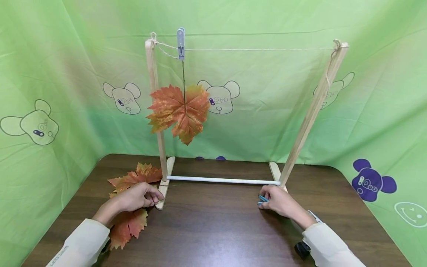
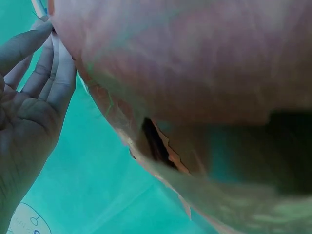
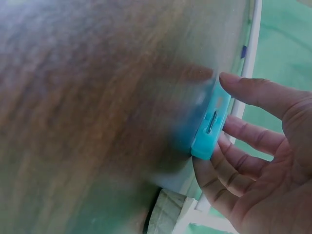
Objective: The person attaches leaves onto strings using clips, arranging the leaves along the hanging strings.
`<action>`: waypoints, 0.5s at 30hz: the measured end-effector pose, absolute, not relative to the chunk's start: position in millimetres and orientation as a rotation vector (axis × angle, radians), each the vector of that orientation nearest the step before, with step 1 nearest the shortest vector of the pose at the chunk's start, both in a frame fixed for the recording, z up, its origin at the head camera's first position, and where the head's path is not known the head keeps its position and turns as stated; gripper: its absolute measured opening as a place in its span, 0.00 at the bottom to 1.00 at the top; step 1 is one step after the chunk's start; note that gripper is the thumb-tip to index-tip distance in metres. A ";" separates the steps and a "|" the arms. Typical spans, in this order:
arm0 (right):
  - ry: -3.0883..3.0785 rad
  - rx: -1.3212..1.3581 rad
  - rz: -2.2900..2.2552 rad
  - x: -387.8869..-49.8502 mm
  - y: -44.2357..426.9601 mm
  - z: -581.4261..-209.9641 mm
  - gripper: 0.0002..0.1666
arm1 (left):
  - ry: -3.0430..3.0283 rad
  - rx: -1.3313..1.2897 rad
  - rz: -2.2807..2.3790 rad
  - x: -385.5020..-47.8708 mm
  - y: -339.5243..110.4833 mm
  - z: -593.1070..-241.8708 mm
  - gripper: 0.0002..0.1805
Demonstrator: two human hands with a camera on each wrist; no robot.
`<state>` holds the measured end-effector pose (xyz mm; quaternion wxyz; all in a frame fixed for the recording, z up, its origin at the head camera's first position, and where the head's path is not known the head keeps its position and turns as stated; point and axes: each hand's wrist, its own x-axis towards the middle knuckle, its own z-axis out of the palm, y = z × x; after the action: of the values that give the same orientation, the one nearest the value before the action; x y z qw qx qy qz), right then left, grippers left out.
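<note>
At the left of the table, my left hand (image 1: pixel 138 196) pinches a thin leaf stem between thumb and fingertips, over the rack's left foot. An orange-red artificial maple leaf (image 1: pixel 128 228) lies under that wrist; it fills much of the left wrist view. Another maple leaf (image 1: pixel 141 176) lies just behind the hand, partly hidden by it. On the right, my right hand (image 1: pixel 277 200) holds a blue clothespin (image 3: pixel 212 124) between thumb and fingers, low over the table. A third maple leaf (image 1: pixel 183 111) hangs by its stem from a grey clothespin (image 1: pixel 181 43) on the string.
A wooden rack has a left post (image 1: pixel 152 74), a right post (image 1: pixel 311 111) and a white crossbar (image 1: pixel 223 180) near the table. String (image 1: pixel 260 49) runs between the post tops. Green printed cloth (image 1: pixel 260 18) surrounds the brown table (image 1: pixel 213 222). A black object (image 1: pixel 302 250) sits by the right sleeve.
</note>
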<state>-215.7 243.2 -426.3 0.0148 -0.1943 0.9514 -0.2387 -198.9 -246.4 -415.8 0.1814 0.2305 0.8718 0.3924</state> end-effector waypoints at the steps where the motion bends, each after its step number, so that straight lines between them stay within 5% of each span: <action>1: 2.966 -0.608 -0.730 -216.0 242.7 -426.3 0.16 | 2.463 0.658 1.103 -199.2 -246.3 -415.5 0.16; 15: 2.991 -0.688 -0.654 -218.7 239.8 -425.9 0.14 | 2.446 0.721 1.092 -202.1 -241.7 -408.7 0.17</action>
<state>-218.7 239.8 -425.9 0.0018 -0.2191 0.9532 -0.2084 -202.1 -241.7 -408.7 0.1827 0.2554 0.8669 0.3871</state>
